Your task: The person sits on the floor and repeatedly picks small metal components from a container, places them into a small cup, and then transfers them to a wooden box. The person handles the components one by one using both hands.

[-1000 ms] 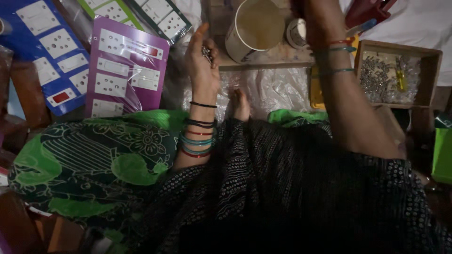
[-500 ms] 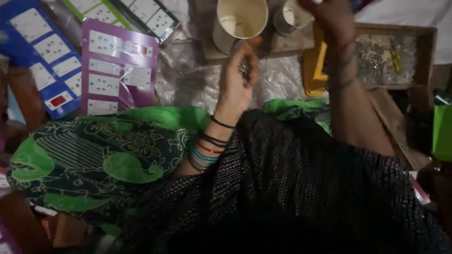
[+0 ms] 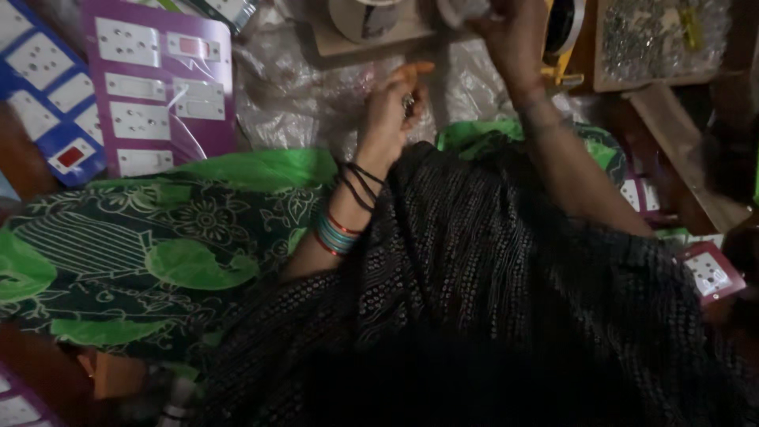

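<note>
1. Looking down past the black dotted shawl (image 3: 506,300) that fills the lower half of the frame, I see a green and black patterned cloth (image 3: 158,245) spread over the lap at lower left.
2. Out of the shawl rises the left forearm, ringed with thin black threads and a stack of green and red bangles (image 3: 338,233).
3. At centre top the left hand (image 3: 391,119) has its fingers curled in narrow, pinching a small dark metal part (image 3: 409,103) between thumb and fingertips; what kind of part it is I cannot tell, it is too small and dim.
4. Right of it, the right hand (image 3: 506,35) reaches to the top edge of the frame beside a small pale round container (image 3: 462,9). Its fingers are bent over and partly cut off, so I cannot tell whether they grip anything.
5. Crinkled clear plastic sheeting (image 3: 300,95) lies beneath both hands.
6. Farther off: a purple card of white switch-and-socket plates (image 3: 162,87) at upper left, a blue card (image 3: 47,119) beside it, a pale mug (image 3: 364,16) on a wooden board, and a wooden tray of small metal bits (image 3: 664,39) at upper right.
7. My reading: a small part is picked and held ready while the other hand fetches its companion. Bringing the two together would call for a steady pinch and fine aim.
</note>
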The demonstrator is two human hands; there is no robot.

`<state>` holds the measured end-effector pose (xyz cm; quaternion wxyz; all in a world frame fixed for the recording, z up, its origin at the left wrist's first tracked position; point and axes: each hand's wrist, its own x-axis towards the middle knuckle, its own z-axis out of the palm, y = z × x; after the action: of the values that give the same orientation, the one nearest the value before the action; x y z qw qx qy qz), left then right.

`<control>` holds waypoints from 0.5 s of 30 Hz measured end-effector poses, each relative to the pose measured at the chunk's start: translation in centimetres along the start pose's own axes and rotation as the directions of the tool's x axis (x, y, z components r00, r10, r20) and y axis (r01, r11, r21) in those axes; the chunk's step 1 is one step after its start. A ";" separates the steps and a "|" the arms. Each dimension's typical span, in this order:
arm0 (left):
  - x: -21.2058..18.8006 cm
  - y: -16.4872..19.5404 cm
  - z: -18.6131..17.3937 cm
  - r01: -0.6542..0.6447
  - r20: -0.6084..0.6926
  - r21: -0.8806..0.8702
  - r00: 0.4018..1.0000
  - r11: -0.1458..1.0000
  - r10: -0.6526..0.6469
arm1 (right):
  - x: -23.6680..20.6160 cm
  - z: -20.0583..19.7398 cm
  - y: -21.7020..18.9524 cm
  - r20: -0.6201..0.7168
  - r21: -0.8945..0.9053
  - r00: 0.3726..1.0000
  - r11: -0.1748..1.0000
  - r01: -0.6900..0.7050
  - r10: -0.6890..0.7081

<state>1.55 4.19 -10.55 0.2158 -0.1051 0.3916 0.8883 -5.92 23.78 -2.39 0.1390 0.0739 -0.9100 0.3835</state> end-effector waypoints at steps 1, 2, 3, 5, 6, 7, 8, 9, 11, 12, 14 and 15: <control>0.3 0.3 -0.2 -0.007 -0.001 -0.025 1.000 1.000 0.007 | -1.7 0.1 0.1 0.061 -0.077 0.998 0.997 0.014 -0.009; 0.6 0.5 -0.4 -0.015 -0.004 -0.050 1.000 0.999 0.015 | -3.4 0.2 0.2 0.122 -0.150 0.992 0.988 0.034 -0.016; 0.7 0.4 -0.4 -0.014 -0.031 -0.040 0.999 0.999 0.013 | -5.1 0.6 0.5 0.136 -0.194 0.988 0.976 0.095 -0.069; 1.0 0.3 -0.4 -0.016 -0.080 -0.013 0.997 1.000 0.015 | -7.9 1.8 1.2 0.163 -0.275 0.971 0.937 0.217 -0.177; 1.1 0.2 -0.3 -0.041 -0.056 -0.020 0.998 0.999 0.040 | -8.7 2.4 1.7 0.196 -0.296 0.965 0.927 0.230 -0.176; 1.0 0.1 -0.4 -0.065 -0.036 -0.027 0.997 0.998 0.064 | -9.3 3.0 2.1 0.231 -0.313 0.958 0.919 0.241 -0.172; 1.0 0.1 -0.4 -0.088 -0.016 -0.033 0.996 0.996 0.088 | -9.6 3.4 2.4 0.265 -0.328 0.949 0.910 0.253 -0.168; 0.8 0.1 -0.5 -0.067 -0.031 0.014 0.997 0.998 0.067 | -9.6 3.5 2.4 0.304 -0.280 0.935 0.921 0.271 -0.183; 0.5 0.2 -0.6 -0.022 -0.054 0.103 0.998 0.994 0.028 | -9.4 3.0 2.3 0.372 -0.185 0.902 0.934 0.304 -0.220; 0.4 0.3 -0.5 -0.026 -0.040 0.108 0.999 0.994 0.030 | -9.3 2.4 1.9 0.308 -0.059 0.935 0.977 0.205 -0.178; 0.4 0.4 -0.4 -0.032 -0.027 0.119 0.999 0.992 0.036 | -9.4 1.2 0.5 0.205 0.226 0.977 0.974 0.015 -0.063; 0.5 0.3 -0.2 -0.032 -0.023 0.170 0.999 0.985 0.037 | -9.6 0.8 -0.4 0.226 0.357 0.974 0.929 -0.097 0.015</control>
<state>0.99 4.01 -10.63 0.2035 -0.0912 0.4701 0.8540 3.19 23.21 -5.64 0.0105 0.1143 -0.8341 0.5395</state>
